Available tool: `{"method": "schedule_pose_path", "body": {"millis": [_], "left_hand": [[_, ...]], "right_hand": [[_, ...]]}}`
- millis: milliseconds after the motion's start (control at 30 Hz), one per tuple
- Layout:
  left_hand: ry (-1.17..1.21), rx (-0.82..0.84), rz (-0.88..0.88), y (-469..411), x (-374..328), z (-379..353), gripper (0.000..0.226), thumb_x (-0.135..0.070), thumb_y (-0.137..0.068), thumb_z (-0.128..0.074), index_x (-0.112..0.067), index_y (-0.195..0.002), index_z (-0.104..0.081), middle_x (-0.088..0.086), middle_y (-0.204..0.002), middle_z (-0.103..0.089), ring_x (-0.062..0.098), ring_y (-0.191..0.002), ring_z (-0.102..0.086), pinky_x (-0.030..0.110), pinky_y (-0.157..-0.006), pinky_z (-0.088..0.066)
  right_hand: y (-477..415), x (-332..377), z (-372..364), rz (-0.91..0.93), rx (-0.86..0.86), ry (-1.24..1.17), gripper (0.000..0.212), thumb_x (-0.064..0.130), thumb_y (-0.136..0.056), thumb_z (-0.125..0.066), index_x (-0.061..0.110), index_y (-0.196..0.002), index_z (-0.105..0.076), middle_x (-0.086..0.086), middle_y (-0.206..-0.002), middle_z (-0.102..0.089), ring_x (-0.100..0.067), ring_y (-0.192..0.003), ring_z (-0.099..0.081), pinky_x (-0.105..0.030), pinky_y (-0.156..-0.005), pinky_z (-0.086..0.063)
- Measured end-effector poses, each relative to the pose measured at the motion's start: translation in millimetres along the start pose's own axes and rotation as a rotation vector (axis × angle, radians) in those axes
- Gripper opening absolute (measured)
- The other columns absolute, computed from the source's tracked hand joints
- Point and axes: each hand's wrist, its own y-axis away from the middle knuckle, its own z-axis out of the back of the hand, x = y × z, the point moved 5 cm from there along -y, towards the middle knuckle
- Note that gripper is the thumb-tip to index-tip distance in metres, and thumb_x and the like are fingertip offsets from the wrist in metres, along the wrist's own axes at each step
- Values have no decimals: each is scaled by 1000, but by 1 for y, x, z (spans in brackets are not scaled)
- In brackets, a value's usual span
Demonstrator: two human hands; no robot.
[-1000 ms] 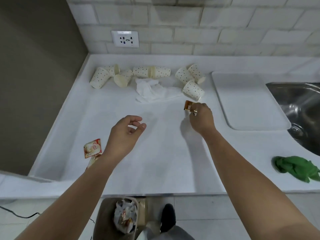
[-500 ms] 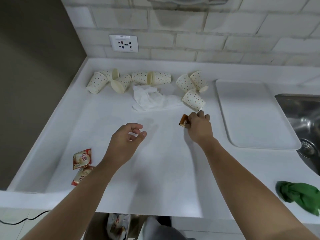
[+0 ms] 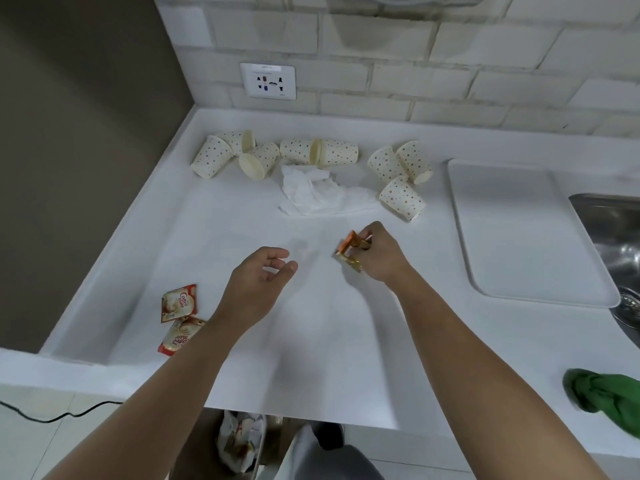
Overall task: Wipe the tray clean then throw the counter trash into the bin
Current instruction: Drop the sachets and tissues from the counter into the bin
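**Right hand** [image 3: 377,252]: your thumb and fingers are pinching small orange-and-gold foil wrappers [image 3: 347,251]. The wrappers stick out past your fingertips toward your left hand. I cannot tell whether their lower edge touches the white counter [image 3: 311,341]. Their print is too small to read. A pinch suits them, since they look thin, flat and light.

**Left hand** [image 3: 258,289]: the fingers are loosely curled, with the thumb near the index finger, and they hold nothing. The hand hovers over the counter, probably kept free for the next piece.

**Trash on the counter**
- Two red-and-cream sachets [image 3: 180,318] lie overlapped just outside your left wrist. Both read "Coffee mate".
- A crumpled white tissue [image 3: 311,192] lies beyond both sets of fingertips.
- Behind the tissue, cream polka-dot paper cups [image 3: 301,152] lie tipped on their sides. The nearest cup is just past your right fingertips. I can see no writing on the cups.

**Tray:** the flat white rectangular tray [image 3: 519,237] lies on the little-finger side of your right hand, apart from it and beside the steel sink [image 3: 616,233]. Its surface is bare. The bunched green cloth [image 3: 606,396] lies back near your right elbow at the counter's front. Judgement: the wiping is done and the trash is in hand.

**Bin:** the brown bin [image 3: 239,441] stands below the counter edge, behind your wrists, and already holds wrappers.

**Socket:** the white wall socket [image 3: 268,81] has a label strip that I cannot read.
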Motion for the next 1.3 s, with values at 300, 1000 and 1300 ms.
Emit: {"method": "schedule_pose_path", "body": {"millis": [300, 1000, 1300], "left_hand": [[187, -74, 46, 20, 22, 61, 24, -36, -94, -74, -18, -110, -72, 5, -107, -73, 20, -90, -75, 40, -80, -64], [136, -334, 5, 67, 63, 192, 16, -39, -94, -73, -35, -109, -73, -10, -96, -78, 6, -86, -75, 30, -79, -57], [-378, -145, 11, 23, 75, 167, 24, -36, -95, -71, -12, -99, -75, 2, -104, -61, 22, -92, -61, 23, -65, -41]], "right_hand": [[87, 87, -123, 57, 217, -494, 16, 5, -91, -66, 3, -104, -57, -11, -83, -61, -23, -71, -64, -37, -58, -57], [163, 99, -270, 328, 17, 511, 60, 34, -87, -72, 13, -135, -42, -11, -127, -45, -31, -117, -42, -39, -95, -42], [143, 79, -211, 107, 79, 245, 38, 7, -94, -55, 5, -131, -47, -15, -122, -52, -30, -112, -55, -28, -80, -39]]}}
